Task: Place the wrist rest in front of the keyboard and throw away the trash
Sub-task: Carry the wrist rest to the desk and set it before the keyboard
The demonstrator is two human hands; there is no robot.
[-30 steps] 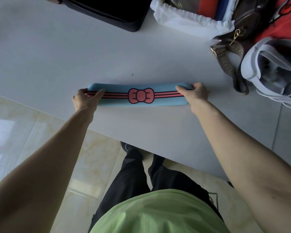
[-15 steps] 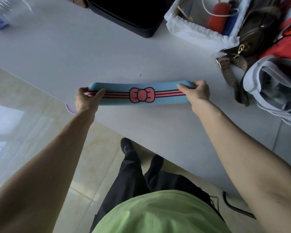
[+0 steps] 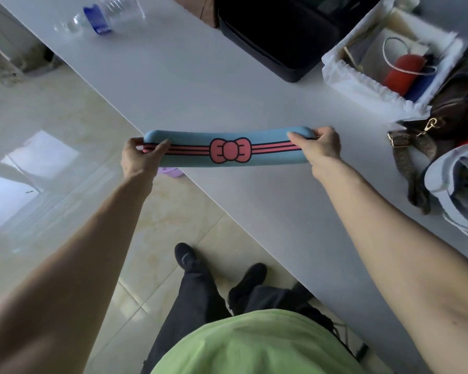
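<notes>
Over the near edge of the white table (image 3: 200, 85), two hands, the left hand (image 3: 139, 157) and the right hand (image 3: 320, 144), each pinch one end of the single blue wrist rest (image 3: 227, 149), with one plastic bottle (image 3: 100, 16) lying far behind it.

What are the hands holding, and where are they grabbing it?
Both hands hold the blue wrist rest: the left hand grips its left end, the right hand its right end.
</notes>
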